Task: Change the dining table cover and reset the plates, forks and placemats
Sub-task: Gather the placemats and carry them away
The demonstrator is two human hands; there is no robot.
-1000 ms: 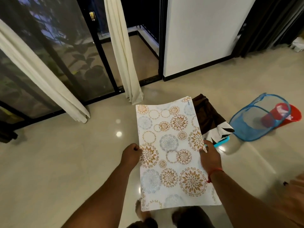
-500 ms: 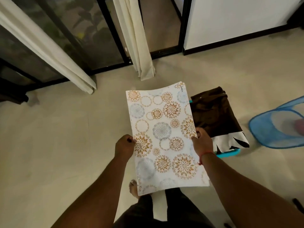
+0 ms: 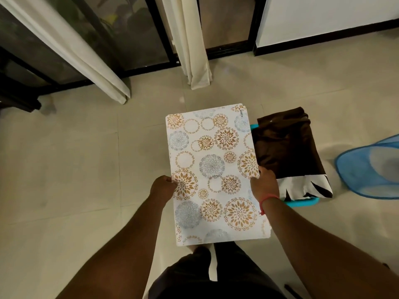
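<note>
Both hands hold the placemat [image 3: 213,180], centre of frame, flat and roughly level above the floor. Left hand [image 3: 162,188] grips the mat's left edge w/ fingers curled round it; right hand [image 3: 264,184] grips the right edge, thumb on top, fingers tucked under. A red thread band [image 3: 266,200] sits on the right wrist. Mat is white w/ gold and grey-blue floral circles; small printed lettering near its upper right corner. It looks like a stack of mats, but I can't tell how many.

Just right of the mat, centre-right of frame: a folded dark brown cloth [image 3: 287,145] w/ a white-and-black patterned end, lying on a turquoise tray [image 3: 302,202] whose rim shows at its lower edge. Far right edge: a blue mesh basket [image 3: 367,169], partly cut off.

Bottom centre: the person's dark shorts [image 3: 211,275]. Beige tiled floor [image 3: 75,169] all round. Upper left and top centre: cream curtains [image 3: 192,39] hanging by dark-framed glass doors [image 3: 133,29]. Upper right: white wall [image 3: 323,14] w/ black skirting.
</note>
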